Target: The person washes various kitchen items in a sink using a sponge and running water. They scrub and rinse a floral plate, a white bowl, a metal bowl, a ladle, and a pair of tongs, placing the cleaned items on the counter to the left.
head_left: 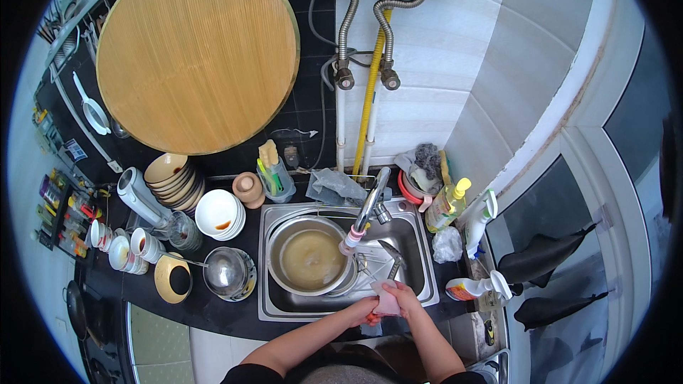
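Observation:
Over the front edge of the metal sink (265, 306), my two hands meet around a pale pink cloth (385, 300). My right hand (404, 297) grips its right side. Curled against the cloth's left side is my left hand (365, 311), its fingers partly hidden. A bluish scrap (371, 329) shows just below them. In the sink's left part stands a large steel pot (274, 270) with cloudy yellowish water (311, 259). Beyond my hands, a dark-bladed knife (390, 249) and some metal utensils lie in the sink. The faucet (371, 205) reaches over from the back.
Stacked bowls (169, 171), white bowls (219, 213), cups (146, 243) and a ladle in a steel bowl (226, 272) crowd the left counter. At right stand a yellow soap bottle (445, 208) and spray bottles (481, 224). A round wooden board (199, 57) leans behind.

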### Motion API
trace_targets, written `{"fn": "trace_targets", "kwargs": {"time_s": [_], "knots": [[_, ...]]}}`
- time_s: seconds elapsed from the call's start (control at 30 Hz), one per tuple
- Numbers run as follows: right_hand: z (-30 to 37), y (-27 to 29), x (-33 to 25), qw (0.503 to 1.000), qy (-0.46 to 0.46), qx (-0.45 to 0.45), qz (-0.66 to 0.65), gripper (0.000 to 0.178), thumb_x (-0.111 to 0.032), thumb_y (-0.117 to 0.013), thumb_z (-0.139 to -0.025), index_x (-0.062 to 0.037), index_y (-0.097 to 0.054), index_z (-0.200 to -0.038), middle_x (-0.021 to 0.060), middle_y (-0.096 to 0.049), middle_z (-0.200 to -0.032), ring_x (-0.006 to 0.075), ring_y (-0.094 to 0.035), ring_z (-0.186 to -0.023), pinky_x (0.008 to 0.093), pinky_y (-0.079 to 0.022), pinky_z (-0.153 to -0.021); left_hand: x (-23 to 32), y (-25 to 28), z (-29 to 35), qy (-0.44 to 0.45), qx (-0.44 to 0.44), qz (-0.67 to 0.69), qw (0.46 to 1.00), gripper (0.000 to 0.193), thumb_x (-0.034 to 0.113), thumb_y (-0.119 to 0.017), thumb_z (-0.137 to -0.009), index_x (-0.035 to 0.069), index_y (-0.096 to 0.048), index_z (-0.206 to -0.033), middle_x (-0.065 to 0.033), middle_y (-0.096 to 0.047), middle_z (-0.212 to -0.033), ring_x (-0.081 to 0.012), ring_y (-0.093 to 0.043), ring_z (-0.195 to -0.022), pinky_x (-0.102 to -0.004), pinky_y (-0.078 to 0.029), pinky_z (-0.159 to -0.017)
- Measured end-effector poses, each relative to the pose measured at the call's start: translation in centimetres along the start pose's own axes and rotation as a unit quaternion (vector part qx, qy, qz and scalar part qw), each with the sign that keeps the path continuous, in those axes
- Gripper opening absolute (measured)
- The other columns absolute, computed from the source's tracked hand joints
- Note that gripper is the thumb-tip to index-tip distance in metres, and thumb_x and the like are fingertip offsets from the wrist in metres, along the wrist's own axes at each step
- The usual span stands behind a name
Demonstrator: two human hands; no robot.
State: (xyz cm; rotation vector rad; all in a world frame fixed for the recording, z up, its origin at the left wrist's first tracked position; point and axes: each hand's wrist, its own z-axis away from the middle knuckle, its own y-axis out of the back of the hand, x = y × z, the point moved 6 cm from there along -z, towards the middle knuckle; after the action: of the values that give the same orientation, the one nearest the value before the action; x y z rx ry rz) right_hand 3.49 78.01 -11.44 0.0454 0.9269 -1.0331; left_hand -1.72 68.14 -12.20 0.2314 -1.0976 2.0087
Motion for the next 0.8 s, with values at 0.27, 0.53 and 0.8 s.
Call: {"fn": "trace_targets", "kwargs": {"time_s": [0.27, 0.53, 0.8], "knots": [[1.3, -0.3, 1.1, 0.996, 0.056, 0.044, 0.053, 0.045, -0.016, -0.069, -0.076, 0.0044, -0.048, -0.111, 0.0117, -0.059, -0.098, 0.0178, -0.059, -0.082, 0.0297, -0.049, -0.071, -0.1, 2.9, 1.2, -0.058, 0.065, -0.243, 0.966, 0.020, 0.026, -0.044, -0.090, 0.014, -0.044, -0.105, 0.0001, -0.045, -0.061, -0.0089, -0.037, -0.042, -0.0236, -0.029, -0.036], [0.8, 0.4, 1.8, 0.982, 0.126, 0.084, 0.116, 0.055, -0.012, -0.070, -0.075, 0.0013, -0.044, -0.121, 0.0118, -0.058, -0.101, 0.0190, -0.058, -0.086, 0.0297, -0.049, -0.073, 1.0, 4.8, 6.4, -0.040, -0.007, -0.106, 0.994, 0.020, 0.025, -0.049, -0.091, 0.010, -0.048, -0.103, 0.0052, -0.032, -0.059, -0.0035, -0.026, -0.043, -0.0193, -0.020, -0.037], [-5.8, 6.6, 3.2, 0.930, 0.178, 0.222, 0.234, 0.051, -0.012, -0.071, -0.071, -0.0022, -0.051, -0.117, 0.0134, -0.059, -0.100, 0.0196, -0.058, -0.083, 0.0304, -0.049, -0.071, 0.6, 6.7, 9.3, -0.038, -0.005, -0.041, 0.998, 0.029, 0.035, -0.041, -0.094, 0.008, -0.047, -0.104, 0.0064, -0.028, -0.056, -0.0032, -0.024, -0.042, -0.0186, -0.018, -0.038]]}}
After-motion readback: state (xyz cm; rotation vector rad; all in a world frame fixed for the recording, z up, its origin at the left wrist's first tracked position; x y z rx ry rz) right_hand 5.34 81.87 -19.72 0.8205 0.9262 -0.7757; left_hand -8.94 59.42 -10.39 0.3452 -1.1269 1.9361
